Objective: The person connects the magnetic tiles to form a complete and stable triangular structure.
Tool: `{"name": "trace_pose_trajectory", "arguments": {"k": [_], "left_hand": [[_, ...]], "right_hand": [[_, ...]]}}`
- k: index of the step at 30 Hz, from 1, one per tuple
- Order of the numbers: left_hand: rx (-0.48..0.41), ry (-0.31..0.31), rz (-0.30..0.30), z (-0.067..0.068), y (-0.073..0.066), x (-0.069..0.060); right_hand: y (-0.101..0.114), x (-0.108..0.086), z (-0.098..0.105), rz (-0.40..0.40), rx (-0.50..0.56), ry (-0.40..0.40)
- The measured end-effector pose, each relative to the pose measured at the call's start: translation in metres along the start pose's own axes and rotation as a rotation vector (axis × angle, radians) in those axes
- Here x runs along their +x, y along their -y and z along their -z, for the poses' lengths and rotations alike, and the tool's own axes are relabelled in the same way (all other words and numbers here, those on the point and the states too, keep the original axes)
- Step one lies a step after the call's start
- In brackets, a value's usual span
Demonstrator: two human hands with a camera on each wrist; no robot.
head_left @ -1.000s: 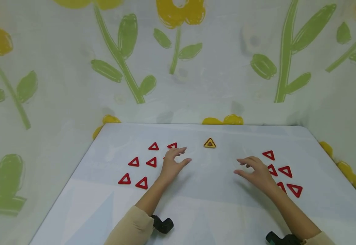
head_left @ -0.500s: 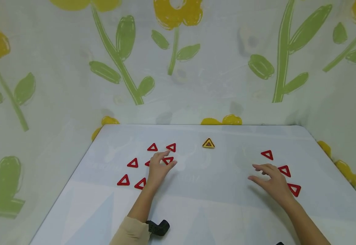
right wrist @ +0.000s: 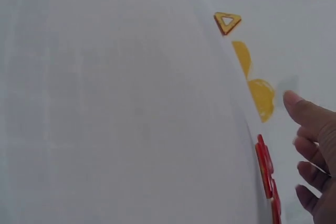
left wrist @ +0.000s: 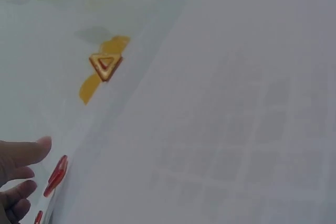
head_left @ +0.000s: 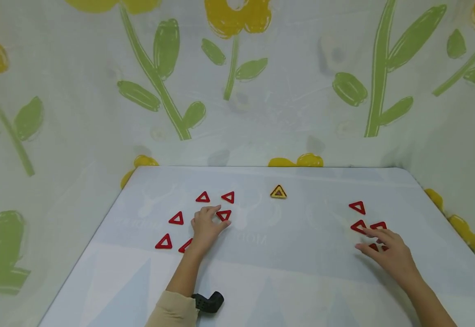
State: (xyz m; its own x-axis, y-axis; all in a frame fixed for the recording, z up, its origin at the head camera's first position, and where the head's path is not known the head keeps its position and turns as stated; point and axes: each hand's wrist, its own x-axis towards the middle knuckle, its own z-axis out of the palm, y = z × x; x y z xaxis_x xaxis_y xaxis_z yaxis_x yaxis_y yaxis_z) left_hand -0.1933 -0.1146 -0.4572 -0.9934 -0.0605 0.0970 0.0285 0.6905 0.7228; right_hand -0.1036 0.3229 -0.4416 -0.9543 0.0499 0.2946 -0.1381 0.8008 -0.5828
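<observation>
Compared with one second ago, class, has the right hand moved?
Yes: in the head view, the right hand has moved rightward and away from the yellow triangle.

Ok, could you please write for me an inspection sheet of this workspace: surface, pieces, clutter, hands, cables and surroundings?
Surface: white table, with faint bluish shapes.
Pieces: left group of red triangles; right group of red triangles; between them, nearer the far edge, one yellow triangle. Some red ones are partly hidden.
Clutter: nothing seen.
Left hand: over the left group, thumb apart from the fingers, contact unclear; black device at the wrist.
Right hand: over the right group, thumb apart from the fingers, contact unclear.
Cables: nothing seen.
Surroundings: pale backdrop with yellow flowers and green leaves.
</observation>
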Motion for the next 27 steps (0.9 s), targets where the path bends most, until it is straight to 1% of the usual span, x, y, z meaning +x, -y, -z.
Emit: {"name": "trace_pose_trajectory", "arguments": {"k": [4,7,11,14,18,24,27], "left_hand": [[0.073,0.009,-0.006,0.004,0.0,0.0],[0.089,0.011,-0.008,0.006,0.001,-0.001],[0.083,0.021,-0.004,0.006,0.003,-0.001],[0.076,0.023,-0.008,0.005,0.004,0.001],[0.086,0.021,-0.015,0.003,0.006,0.002],[0.158,0.017,-0.036,-0.001,0.006,0.002],[0.172,0.014,-0.056,-0.002,0.005,0.001]], "right_hand": [[-0.007,-0.002,0.003,-0.048,-0.038,0.019],[-0.014,-0.003,0.003,-0.04,-0.064,-0.004],[-0.022,-0.007,0.005,-0.038,-0.122,-0.015],[-0.026,-0.009,0.006,-0.069,-0.164,0.013],[-0.027,-0.011,0.005,-0.087,-0.196,0.034],[-0.029,-0.012,0.001,-0.051,-0.196,0.063],[-0.029,-0.012,0.0,-0.064,-0.19,0.1]]}}
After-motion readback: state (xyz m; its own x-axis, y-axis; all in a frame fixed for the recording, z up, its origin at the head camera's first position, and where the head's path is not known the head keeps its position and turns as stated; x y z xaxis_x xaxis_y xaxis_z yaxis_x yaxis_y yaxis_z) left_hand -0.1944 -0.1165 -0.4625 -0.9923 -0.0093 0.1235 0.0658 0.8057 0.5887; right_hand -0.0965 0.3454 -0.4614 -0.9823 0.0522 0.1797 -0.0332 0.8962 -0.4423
